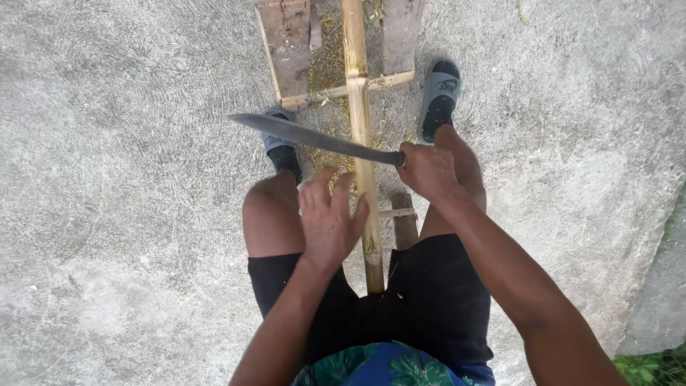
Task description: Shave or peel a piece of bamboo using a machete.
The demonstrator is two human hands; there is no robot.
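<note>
Bamboo pole (359,107) runs between the person's knees onto a wooden frame (289,43). Right hand (426,171) closed on machete (314,137), blade across the pole. Left hand (330,221) open, loosely against the pole just below the blade; a glancing cut could hit its fingers.

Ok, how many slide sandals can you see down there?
2. One grey slide sandal sits left of the bamboo pole, partly under the machete blade; the other slide sandal is right of the pole, above the right hand.
</note>
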